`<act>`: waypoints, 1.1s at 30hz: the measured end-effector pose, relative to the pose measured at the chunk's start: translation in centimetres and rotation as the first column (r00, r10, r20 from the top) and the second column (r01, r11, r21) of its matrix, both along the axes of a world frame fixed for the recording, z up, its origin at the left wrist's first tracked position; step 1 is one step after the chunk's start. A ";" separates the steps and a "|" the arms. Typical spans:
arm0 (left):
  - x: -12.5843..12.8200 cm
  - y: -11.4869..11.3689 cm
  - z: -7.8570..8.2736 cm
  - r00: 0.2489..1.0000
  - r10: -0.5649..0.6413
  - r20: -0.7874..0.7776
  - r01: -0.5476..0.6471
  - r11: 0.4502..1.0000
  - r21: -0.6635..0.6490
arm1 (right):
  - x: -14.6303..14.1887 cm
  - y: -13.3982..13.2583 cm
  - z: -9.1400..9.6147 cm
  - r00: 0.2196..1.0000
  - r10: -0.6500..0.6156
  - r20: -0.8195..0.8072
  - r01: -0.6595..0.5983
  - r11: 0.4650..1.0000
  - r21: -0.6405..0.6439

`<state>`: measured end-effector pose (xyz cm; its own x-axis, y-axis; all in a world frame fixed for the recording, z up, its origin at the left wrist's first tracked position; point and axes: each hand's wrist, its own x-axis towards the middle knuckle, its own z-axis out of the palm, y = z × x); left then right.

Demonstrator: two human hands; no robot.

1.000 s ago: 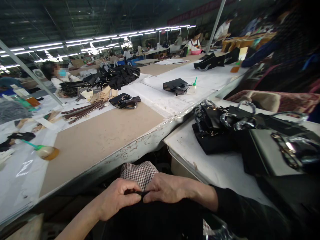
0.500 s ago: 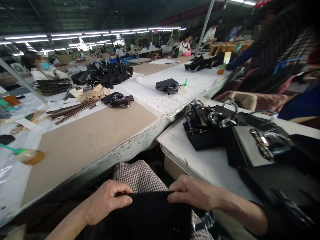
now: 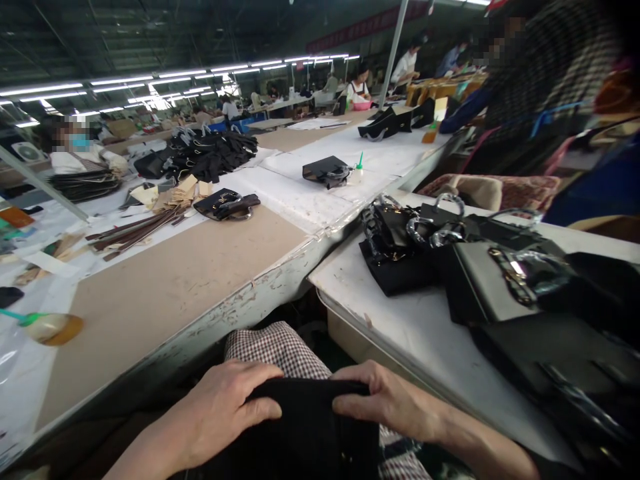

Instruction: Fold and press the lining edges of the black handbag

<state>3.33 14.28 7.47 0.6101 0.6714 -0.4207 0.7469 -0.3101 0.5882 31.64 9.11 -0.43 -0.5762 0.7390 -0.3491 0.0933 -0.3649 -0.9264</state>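
A black handbag [image 3: 310, 427] rests over my lap, its upper edge pinched between both hands. My left hand [image 3: 225, 407] grips that edge on the left, thumb on the near side and fingers behind. On the right, my right hand [image 3: 385, 400] is closed on the same edge in a like pinch. The bag's lower part is dark and runs out of the frame. Beneath it shows a checked cloth [image 3: 280, 347] over my legs.
Several black handbags with plastic-wrapped handles [image 3: 480, 280] lie on the white table at right. On the left table are a glue bottle [image 3: 53, 329], brown strips [image 3: 135, 230], and two bags, one at centre [image 3: 327, 171]. Co-workers are around the tables.
My left hand has shifted right along the bag's edge, closer to my right hand. The view has turned slightly, so the surroundings sit a little further left.
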 end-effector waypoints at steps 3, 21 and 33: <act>1.7 0.1 -0.3 0.998 -0.048 0.046 0.048 0.999 -0.002 | 0.2 -0.1 0.0 1.000 -0.009 -0.025 0.010 0.999 0.035; 2.9 0.9 -1.5 0.999 -0.024 -0.049 0.024 1.000 0.009 | -0.3 -0.4 -1.1 0.992 -0.075 0.099 0.043 0.956 0.289; -2.4 0.2 -1.6 0.989 0.146 0.012 -0.146 0.989 0.000 | 1.7 1.3 -0.6 0.989 0.072 0.132 -0.099 0.971 0.216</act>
<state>0.88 14.53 5.87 0.5103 0.7541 -0.4135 0.7771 -0.1983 0.5973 33.29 10.46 -1.07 -0.6037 0.7556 -0.2542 0.2331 -0.1376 -0.9627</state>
